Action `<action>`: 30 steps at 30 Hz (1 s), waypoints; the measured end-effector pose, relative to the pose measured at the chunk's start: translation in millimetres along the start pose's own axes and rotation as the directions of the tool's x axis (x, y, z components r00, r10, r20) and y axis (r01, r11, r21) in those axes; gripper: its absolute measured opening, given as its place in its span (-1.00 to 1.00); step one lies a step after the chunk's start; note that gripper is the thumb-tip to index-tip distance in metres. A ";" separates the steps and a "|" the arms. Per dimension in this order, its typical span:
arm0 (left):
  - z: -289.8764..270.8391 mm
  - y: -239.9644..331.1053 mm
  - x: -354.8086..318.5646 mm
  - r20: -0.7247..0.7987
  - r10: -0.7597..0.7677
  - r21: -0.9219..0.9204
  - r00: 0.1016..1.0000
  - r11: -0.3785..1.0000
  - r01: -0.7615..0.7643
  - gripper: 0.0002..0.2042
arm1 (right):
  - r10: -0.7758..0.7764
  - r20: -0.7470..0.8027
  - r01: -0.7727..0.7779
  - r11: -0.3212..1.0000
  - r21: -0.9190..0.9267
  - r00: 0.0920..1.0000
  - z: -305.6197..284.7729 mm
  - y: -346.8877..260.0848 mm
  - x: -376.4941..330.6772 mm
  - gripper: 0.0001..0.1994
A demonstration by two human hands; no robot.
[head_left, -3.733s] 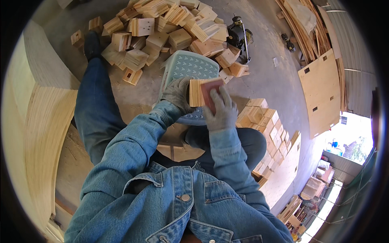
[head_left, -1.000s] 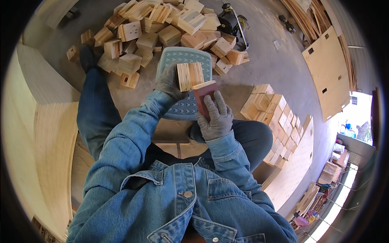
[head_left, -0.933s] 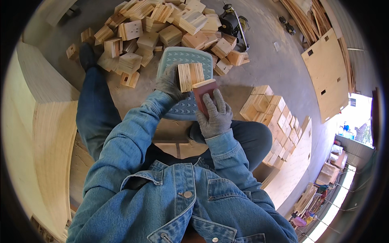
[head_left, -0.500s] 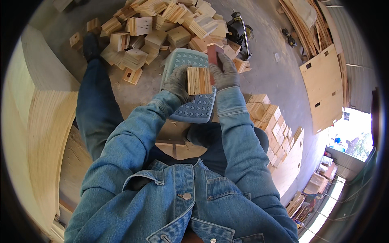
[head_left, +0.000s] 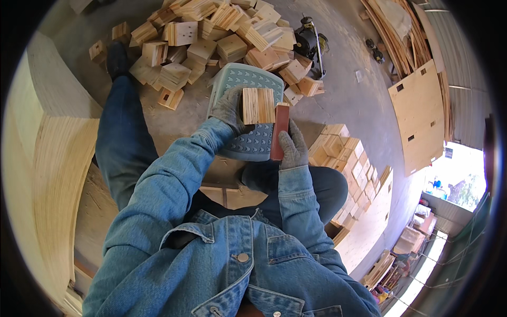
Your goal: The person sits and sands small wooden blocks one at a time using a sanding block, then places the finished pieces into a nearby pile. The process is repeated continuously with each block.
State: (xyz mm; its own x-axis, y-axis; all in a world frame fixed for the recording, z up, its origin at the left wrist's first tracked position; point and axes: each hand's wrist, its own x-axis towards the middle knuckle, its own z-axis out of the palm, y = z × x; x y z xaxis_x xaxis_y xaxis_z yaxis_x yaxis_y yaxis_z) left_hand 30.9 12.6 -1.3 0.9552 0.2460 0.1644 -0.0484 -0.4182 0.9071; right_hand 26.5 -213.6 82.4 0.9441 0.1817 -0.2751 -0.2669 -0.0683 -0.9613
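My gloved left hand [head_left: 229, 110] is closed round the left side of a plywood block [head_left: 258, 106], whose striped layered edge faces up. My gloved right hand [head_left: 293, 147] grips a narrow reddish-brown sanding block [head_left: 280, 134], thumb along its near end. The sanding block's far end lies against the right side of the plywood block. Both are above a blue-grey plastic step stool [head_left: 248, 75] with a studded top, between my legs.
A loose heap of plywood blocks [head_left: 203, 50] covers the floor beyond the stool. Beside it stands a black machine with a metal handle [head_left: 309, 42]. Stacked blocks [head_left: 351, 169] are at my right knee, and a plywood stack [head_left: 66, 174] rises at my left.
My right hand has drawn the sanding block toward me along the plywood block's right side. My left hand and the plywood block have barely moved.
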 end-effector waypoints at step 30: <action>-3.2 1.0 -3.7 -0.016 0.038 0.042 0.999 0.998 -0.037 -0.02 | -0.470 0.392 0.463 0.041 -0.885 0.791 37.3 -30.8 -15.8 -0.44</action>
State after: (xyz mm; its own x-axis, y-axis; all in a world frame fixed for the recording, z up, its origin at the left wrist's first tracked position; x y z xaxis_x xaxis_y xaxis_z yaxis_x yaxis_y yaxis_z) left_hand 26.4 14.1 0.3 0.9479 0.2438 0.2048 -0.0717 -0.4631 0.8834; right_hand 12.6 -177.8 115.8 0.7963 0.5604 0.2276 0.5976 -0.7872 -0.1524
